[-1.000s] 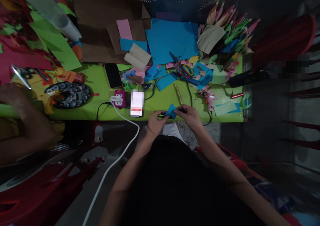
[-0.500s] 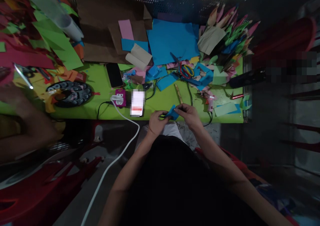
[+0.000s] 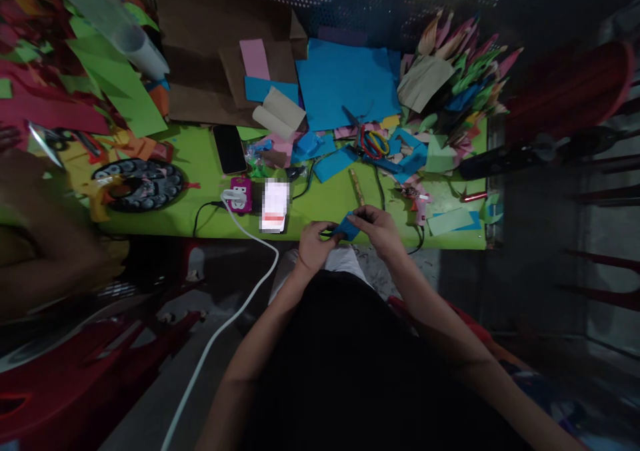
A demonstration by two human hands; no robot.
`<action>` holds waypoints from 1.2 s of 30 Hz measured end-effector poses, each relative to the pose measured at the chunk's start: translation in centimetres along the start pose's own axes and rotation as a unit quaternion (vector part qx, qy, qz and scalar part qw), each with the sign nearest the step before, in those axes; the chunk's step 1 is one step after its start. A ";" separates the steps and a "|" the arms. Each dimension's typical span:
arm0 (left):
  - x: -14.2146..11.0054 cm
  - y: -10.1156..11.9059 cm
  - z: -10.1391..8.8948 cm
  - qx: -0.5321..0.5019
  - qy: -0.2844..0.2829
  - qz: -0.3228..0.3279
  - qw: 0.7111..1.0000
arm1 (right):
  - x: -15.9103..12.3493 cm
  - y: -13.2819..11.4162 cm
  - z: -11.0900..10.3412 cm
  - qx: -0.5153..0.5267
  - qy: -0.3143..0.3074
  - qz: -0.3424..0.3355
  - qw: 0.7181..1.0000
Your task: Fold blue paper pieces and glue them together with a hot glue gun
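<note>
A small piece of blue paper [image 3: 347,228] is held between my two hands, just over the table's front edge. My left hand [image 3: 316,243] pinches its left side between thumb and fingers. On the right, my right hand [image 3: 376,229] grips the upper right corner with thumb and forefinger. Behind the paper a thin yellowish stick [image 3: 357,186] lies on the green table [image 3: 320,204]. A pink glue gun [image 3: 423,206] rests to the right of my right hand. Left of my left hand lies a phone with a lit, blurred screen [image 3: 275,204].
A magenta power socket [image 3: 241,195] with a white cable [image 3: 225,328] stands left. Scissors [image 3: 371,139], blue sheets [image 3: 347,81] and a bunch of paper flowers [image 3: 457,71] lie farther back. At far left is another person's arm [image 3: 45,238], near a black round tray [image 3: 140,184].
The blue paper has turned slightly and looks flatter between my fingers. My hands stay almost in place. The other person's arm at far left has shifted.
</note>
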State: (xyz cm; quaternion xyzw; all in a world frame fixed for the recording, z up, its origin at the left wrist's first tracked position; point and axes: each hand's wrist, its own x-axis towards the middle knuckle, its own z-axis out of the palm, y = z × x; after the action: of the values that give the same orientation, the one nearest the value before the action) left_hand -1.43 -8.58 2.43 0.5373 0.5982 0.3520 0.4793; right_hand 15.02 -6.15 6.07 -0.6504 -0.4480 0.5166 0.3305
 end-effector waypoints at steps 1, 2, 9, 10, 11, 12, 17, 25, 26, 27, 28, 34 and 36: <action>0.0 0.0 0.0 0.002 0.000 0.001 1.000 | 0.1 -0.1 0.0 -0.007 0.000 0.000 1.000; 0.0 -0.1 0.1 0.003 0.001 0.001 1.000 | 0.1 -0.1 0.0 -0.012 0.000 -0.001 1.000; 0.1 0.1 0.2 0.010 -0.003 0.003 1.000 | 0.0 -0.4 -0.1 0.009 -0.001 0.001 1.000; 0.1 0.1 0.2 0.012 -0.004 0.004 1.000 | -0.1 -0.4 -0.2 0.011 0.000 0.001 1.000; 0.1 0.2 0.2 0.014 -0.007 0.005 1.000 | -0.1 -0.4 -0.2 0.010 0.000 0.002 1.000; 0.1 0.3 0.2 0.017 -0.010 0.004 1.000 | -0.1 -0.3 -0.2 0.007 0.001 0.003 1.000; 0.1 0.5 0.2 0.025 -0.019 -0.004 0.999 | 0.1 -0.3 -0.1 -0.012 0.010 0.013 1.000; 0.0 0.0 0.3 0.001 -0.011 -0.005 1.000 | -0.1 -0.1 -0.3 -0.008 -0.006 0.001 1.000; -0.1 0.0 0.3 -0.002 -0.008 -0.005 1.000 | -0.1 0.0 -0.3 -0.011 -0.004 0.000 1.000; -0.1 0.0 0.3 -0.003 -0.006 -0.007 1.000 | -0.1 0.1 -0.3 -0.014 0.001 -0.001 1.000; -0.1 0.1 0.3 -0.005 -0.004 -0.008 1.000 | -0.1 0.2 -0.3 -0.019 0.008 -0.002 1.000; -0.1 0.7 0.1 -0.019 -0.013 -0.012 1.000 | -0.1 0.2 -0.2 -0.030 0.019 -0.003 0.999; -0.1 0.8 0.0 -0.021 -0.013 -0.012 1.000 | -0.2 0.0 -0.2 -0.025 0.014 -0.004 1.000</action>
State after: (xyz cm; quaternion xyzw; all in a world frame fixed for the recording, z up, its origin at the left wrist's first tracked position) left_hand -1.17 -8.53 3.21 0.5249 0.5906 0.3514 0.5023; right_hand 15.18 -6.32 6.15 -0.6642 -0.4587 0.4945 0.3224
